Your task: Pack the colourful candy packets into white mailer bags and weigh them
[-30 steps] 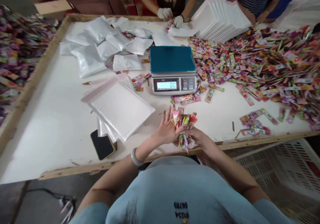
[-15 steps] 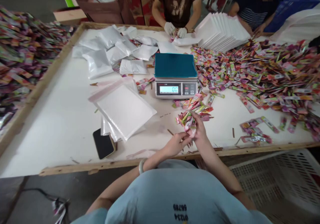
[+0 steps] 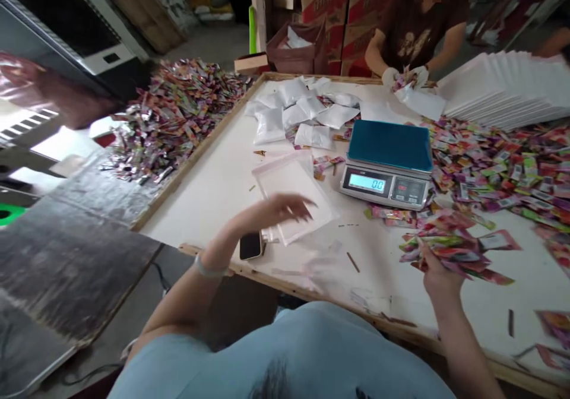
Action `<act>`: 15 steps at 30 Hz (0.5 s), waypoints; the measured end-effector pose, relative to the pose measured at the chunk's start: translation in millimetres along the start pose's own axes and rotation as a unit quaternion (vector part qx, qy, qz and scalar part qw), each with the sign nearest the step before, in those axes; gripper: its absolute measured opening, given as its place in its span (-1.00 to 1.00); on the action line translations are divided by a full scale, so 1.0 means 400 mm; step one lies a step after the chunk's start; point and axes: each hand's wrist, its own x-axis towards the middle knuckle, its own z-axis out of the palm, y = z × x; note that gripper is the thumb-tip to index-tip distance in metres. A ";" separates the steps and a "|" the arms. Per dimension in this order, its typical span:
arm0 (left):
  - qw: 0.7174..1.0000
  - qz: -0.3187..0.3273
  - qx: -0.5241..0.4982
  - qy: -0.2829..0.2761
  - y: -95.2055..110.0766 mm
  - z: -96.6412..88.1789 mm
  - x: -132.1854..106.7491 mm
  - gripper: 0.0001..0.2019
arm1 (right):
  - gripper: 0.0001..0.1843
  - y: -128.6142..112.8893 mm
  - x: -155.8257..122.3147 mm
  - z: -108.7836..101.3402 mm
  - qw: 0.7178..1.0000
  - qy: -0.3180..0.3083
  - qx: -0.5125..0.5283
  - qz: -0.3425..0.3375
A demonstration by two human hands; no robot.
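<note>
My right hand (image 3: 440,273) grips a bunch of small colourful wrapped packets (image 3: 454,241) in front of the scale, at the right. Nothing is in my left hand (image 3: 278,210); it hovers over flat white plastic bags (image 3: 296,188), its fingers apart and a little blurred. A digital scale (image 3: 386,164) with a blue-green top plate reads 0.0 and bears nothing. By my left wrist, a phone (image 3: 250,246) lies near the table edge.
Filled white bags (image 3: 269,127) sit at the table's far side. Loose packets (image 3: 507,173) heap up at the right, with a stack of white bags (image 3: 503,90) behind. A co-worker's gloved hands (image 3: 405,79) hold packets and a bag. Wooden rims (image 3: 200,141) edge the table.
My left hand has left the packets and swung left over the flat bags. My right hand keeps the bunch, now further right. The view has turned left.
</note>
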 end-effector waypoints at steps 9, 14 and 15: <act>0.983 -0.016 0.134 0.123 0.010 -0.082 0.146 -0.58 | -0.59 -0.139 -0.020 0.026 0.995 -0.058 0.085 -0.002; 0.958 0.203 0.187 -0.076 0.173 0.207 0.089 -0.84 | -0.76 -0.283 -0.029 0.090 0.990 -0.089 0.106 -0.009; 0.939 0.250 0.204 -0.121 0.198 0.264 0.076 -0.83 | -0.77 -0.295 -0.044 0.110 0.988 -0.118 0.096 -0.005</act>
